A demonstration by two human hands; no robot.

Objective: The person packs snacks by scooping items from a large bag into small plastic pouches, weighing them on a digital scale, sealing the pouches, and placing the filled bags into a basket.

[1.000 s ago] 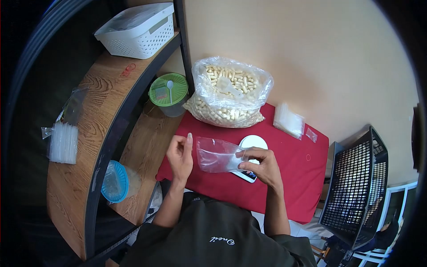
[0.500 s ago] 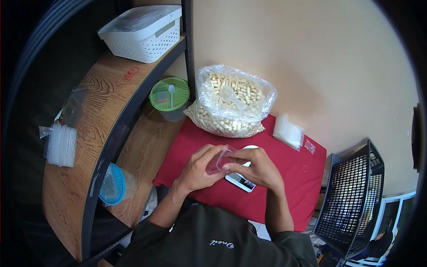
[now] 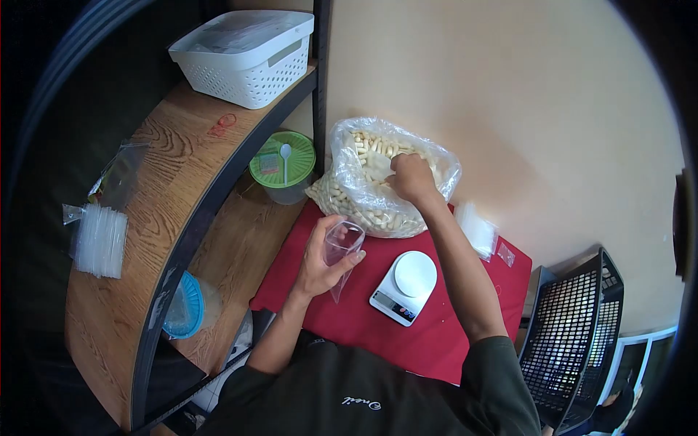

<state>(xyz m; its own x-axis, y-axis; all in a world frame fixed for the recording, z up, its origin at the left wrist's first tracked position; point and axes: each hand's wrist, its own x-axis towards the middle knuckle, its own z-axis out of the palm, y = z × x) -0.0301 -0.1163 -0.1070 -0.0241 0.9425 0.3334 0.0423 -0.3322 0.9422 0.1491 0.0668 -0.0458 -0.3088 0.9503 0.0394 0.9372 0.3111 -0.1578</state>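
Observation:
My left hand (image 3: 317, 265) holds a small clear plastic bag (image 3: 342, 248) by its sides, with its mouth spread toward the top. Inside a large clear bag (image 3: 449, 174) at the back of the red table, my right hand (image 3: 413, 178) is closed on the handle of a translucent scoop (image 3: 376, 166). Pale, finger-shaped pieces (image 3: 342, 202), apparently a snack, fill that large bag around the scoop. A white digital kitchen scale (image 3: 414, 275) lies between my forearms with nothing on its round plate.
A stack of clear bags (image 3: 476, 232) lies at the table's (image 3: 363, 330) right rear. Black crates (image 3: 563, 341) stand right. On the left are a wooden shelf (image 3: 156, 196), a white basket (image 3: 247, 76), packed plastic bags (image 3: 100, 240), a green-lidded tub (image 3: 298, 163) and a blue-lidded tub (image 3: 190, 309).
My right hand has left the small bag, reached forward into the large bag and taken hold of the scoop. My left hand has shifted slightly left with the small bag, uncovering the scale.

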